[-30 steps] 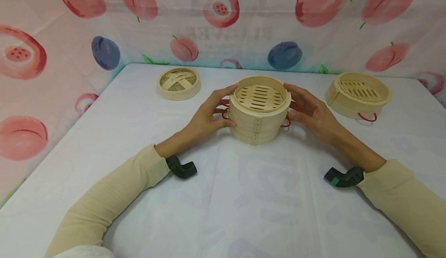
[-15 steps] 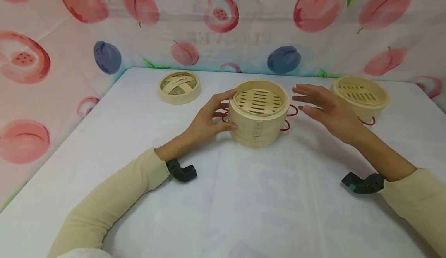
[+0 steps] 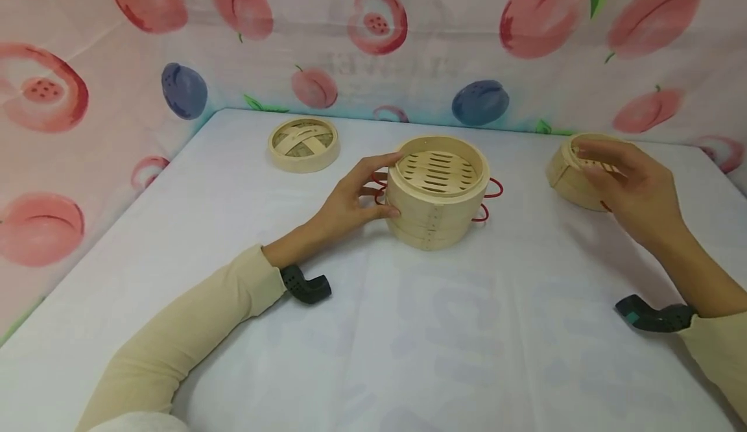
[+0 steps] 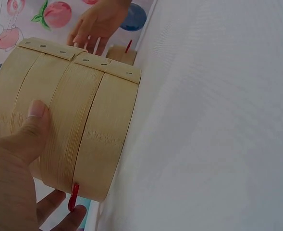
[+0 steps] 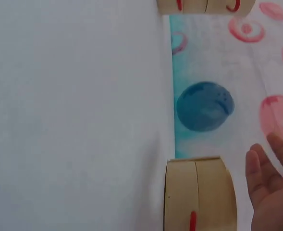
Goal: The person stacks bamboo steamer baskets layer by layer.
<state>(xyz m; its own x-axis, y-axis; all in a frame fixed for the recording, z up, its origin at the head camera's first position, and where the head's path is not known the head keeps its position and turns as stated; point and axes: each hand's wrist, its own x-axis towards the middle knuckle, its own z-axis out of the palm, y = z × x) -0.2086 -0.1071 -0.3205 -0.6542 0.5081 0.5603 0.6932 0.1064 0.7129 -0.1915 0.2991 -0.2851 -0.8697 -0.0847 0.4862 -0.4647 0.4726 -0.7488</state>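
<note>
Two bamboo steamer baskets are stacked into one round steamer [image 3: 432,221] near the middle of the table, with a slatted floor showing inside the top one. My left hand [image 3: 350,192] holds the stack's left side, thumb on the front wall [image 4: 74,120] and fingers by the red handles. Over at the right, my right hand [image 3: 642,192] hovers at a single steamer basket [image 3: 566,182], hiding much of it. The right wrist view has this hand [image 5: 273,192] with fingers spread, apart from the basket [image 5: 199,192]. A woven steamer lid [image 3: 303,146] lies at the back left.
A white cloth covers the table [image 3: 443,341]. Behind it hangs a fruit-print curtain [image 3: 420,43], which also runs along the left side. Black curved devices [image 3: 306,286] sit at both wrists.
My right hand has let go of the stack's right side and moved right to the single basket. My left hand keeps its hold, and the stack stays in place.
</note>
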